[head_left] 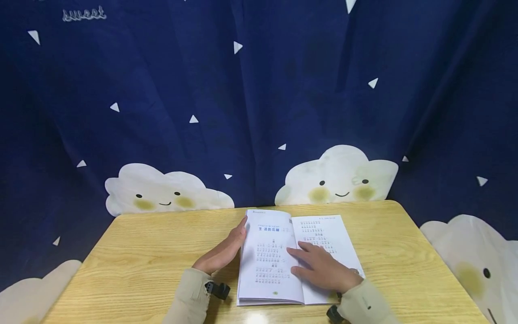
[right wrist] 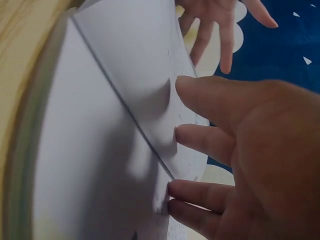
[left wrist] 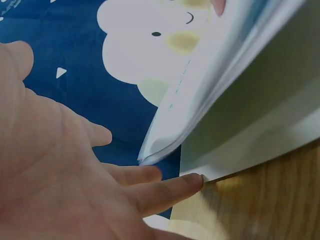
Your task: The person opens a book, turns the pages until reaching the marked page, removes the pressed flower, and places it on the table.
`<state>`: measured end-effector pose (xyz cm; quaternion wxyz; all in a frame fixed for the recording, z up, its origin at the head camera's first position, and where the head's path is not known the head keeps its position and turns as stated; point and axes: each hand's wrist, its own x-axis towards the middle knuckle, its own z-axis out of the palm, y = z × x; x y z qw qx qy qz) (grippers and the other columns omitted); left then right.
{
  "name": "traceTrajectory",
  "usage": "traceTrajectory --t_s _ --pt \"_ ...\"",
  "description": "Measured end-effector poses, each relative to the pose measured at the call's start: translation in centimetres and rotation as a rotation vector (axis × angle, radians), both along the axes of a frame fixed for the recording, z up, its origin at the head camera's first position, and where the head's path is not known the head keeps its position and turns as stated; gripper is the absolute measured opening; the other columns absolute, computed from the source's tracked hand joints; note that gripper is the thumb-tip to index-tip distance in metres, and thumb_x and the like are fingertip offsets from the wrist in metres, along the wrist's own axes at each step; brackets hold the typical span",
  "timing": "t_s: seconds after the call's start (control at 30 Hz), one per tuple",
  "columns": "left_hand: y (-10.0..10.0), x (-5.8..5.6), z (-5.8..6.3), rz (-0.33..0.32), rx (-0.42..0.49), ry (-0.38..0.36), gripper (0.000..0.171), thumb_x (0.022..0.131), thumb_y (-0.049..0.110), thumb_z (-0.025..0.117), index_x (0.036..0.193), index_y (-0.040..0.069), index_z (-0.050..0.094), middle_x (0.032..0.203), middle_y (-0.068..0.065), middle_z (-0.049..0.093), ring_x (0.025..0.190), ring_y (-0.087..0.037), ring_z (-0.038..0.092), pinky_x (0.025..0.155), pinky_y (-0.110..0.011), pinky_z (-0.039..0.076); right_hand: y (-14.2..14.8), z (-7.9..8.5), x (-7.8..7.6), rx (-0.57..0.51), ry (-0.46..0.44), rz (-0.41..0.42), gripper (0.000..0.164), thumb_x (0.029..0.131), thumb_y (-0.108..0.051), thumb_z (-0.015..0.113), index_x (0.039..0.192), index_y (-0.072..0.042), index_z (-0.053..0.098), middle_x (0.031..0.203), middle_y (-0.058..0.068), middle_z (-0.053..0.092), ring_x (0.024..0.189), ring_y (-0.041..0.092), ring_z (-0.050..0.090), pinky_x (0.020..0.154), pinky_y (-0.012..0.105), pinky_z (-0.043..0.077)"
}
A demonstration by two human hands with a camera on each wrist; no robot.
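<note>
An open book (head_left: 269, 252) with printed pages lies on the table; its left page bears a blue heading and rows of small characters. Along the left edge of the book stands my left hand (head_left: 223, 251), its palm turned inward and its fingers extended. In the left wrist view, those fingers (left wrist: 165, 195) reach to the edge of the raised pages (left wrist: 200, 100). My right hand (head_left: 321, 267) lies across the right page (head_left: 323, 225), with its fingers spread toward the fold. The right wrist view shows the fingertips (right wrist: 180, 189) at the page surface near the crease.
The light wooden table (head_left: 158, 243) extends on both sides of the book. Behind it hangs a dark blue curtain (head_left: 162, 90) with white triangles and smiling clouds (head_left: 340, 175). A small black device (head_left: 218, 290) is strapped at the left wrist.
</note>
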<state>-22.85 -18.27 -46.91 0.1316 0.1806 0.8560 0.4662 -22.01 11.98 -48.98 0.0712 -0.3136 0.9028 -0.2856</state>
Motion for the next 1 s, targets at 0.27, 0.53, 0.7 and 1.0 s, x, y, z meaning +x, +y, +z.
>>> traceTrajectory --t_s 0.27,0.53,0.7,1.0 --pt "0.3 0.1 -0.3 0.050 -0.081 0.011 0.073 0.099 0.053 0.039 0.157 0.024 0.003 0.162 -0.003 -0.008 0.147 -0.027 -0.003 0.113 -0.059 0.010 -0.8 -0.6 0.3 0.073 0.112 -0.046 0.050 0.094 -0.048 0.055 0.136 -0.021 0.057 0.140 0.023 0.046 0.126 0.044 0.044 0.102 0.059 0.033" --pt "0.7 0.2 -1.1 -0.101 -0.188 0.035 0.103 0.076 0.057 0.074 0.155 0.035 0.012 0.162 -0.005 -0.008 0.145 -0.038 -0.006 0.103 -0.074 0.009 -1.4 -0.3 0.2 0.157 0.139 -0.085 0.050 0.094 -0.052 0.053 0.134 -0.023 0.060 0.138 0.021 0.049 0.124 0.041 0.048 0.102 0.057 0.035" --pt "1.7 0.5 -1.6 -0.132 -0.311 0.061 0.107 0.071 0.063 0.075 0.155 0.035 0.015 0.163 -0.003 -0.003 0.144 -0.044 -0.009 0.086 -0.086 0.001 -1.4 -0.2 0.2 0.153 0.135 -0.089 0.049 0.094 -0.051 0.054 0.133 -0.021 0.061 0.136 0.022 0.049 0.122 0.042 0.048 0.102 0.058 0.035" --pt "3.0 1.1 -2.3 -0.146 -0.470 0.077 0.109 0.064 0.070 0.075 0.153 0.039 0.021 0.162 0.000 0.003 0.144 -0.041 -0.010 0.087 -0.084 -0.011 -1.5 0.2 0.3 0.160 0.101 -0.093 0.050 0.094 -0.052 0.054 0.133 -0.022 0.060 0.137 0.021 0.049 0.123 0.042 0.047 0.102 0.058 0.035"
